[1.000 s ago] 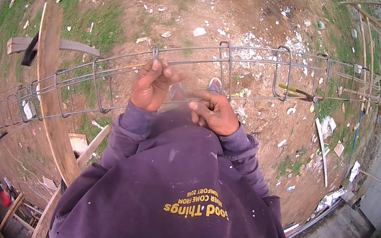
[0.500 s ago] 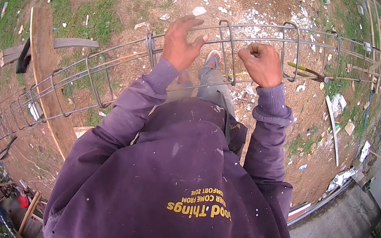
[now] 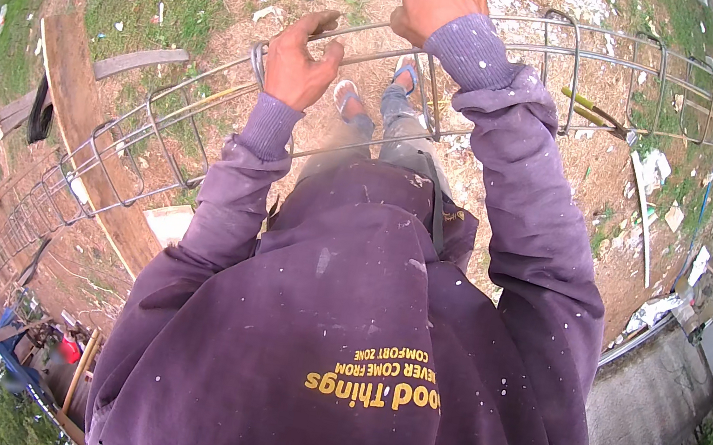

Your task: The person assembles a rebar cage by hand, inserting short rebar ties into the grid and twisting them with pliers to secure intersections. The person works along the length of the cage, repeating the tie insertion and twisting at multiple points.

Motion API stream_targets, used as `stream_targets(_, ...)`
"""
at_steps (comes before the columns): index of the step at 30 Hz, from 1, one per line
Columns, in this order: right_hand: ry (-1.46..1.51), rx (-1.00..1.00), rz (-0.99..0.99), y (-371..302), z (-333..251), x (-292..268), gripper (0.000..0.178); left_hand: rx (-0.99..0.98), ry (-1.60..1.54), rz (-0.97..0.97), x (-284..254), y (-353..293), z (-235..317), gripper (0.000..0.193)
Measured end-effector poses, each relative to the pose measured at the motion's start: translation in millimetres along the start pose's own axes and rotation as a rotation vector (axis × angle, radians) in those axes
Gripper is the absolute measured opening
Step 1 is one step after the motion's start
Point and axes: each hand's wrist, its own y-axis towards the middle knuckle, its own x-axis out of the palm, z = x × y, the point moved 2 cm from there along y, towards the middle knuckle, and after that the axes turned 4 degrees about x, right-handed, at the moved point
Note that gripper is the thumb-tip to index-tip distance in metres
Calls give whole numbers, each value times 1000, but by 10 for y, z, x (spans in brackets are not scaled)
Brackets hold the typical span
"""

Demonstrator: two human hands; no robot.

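Note:
A long rebar cage [image 3: 110, 198] made of thin steel bars and rectangular stirrups runs across in front of me. My left hand [image 3: 300, 67] is at its far bar, thumb and fingers apart and curved, beside a cluster of stirrups [image 3: 257, 65]. My right hand [image 3: 439, 8] is closed over the far bar, by the top of a single stirrup [image 3: 433, 103]. Its fingertips are turned away, so whatever they grip is hidden. Yellow-handled cutters [image 3: 592, 111] hang or lie near the cage to the right; I cannot tell whether they touch it.
A wide wooden plank [image 3: 80, 96] crosses under the cage at left, with a curved board [image 3: 142, 66] beside it. My sandalled feet [image 3: 406, 75] stand below the bars. White scraps [image 3: 653, 168] litter the dirt; a concrete slab [image 3: 654, 418] lies at lower right.
My right hand has moved left and away from me, to the top of the single stirrup. My left hand has shifted left and slightly nearer, toward the clustered stirrups. The view has also shifted.

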Motion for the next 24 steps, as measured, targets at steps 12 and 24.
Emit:
stream_targets(12,578,467,344,-742,136,532,24,6,-73,-234,538,654,236,32)
stream_targets(24,737,292,419,-793,66,461,16,-243,-304,-417,685,789,239,30)
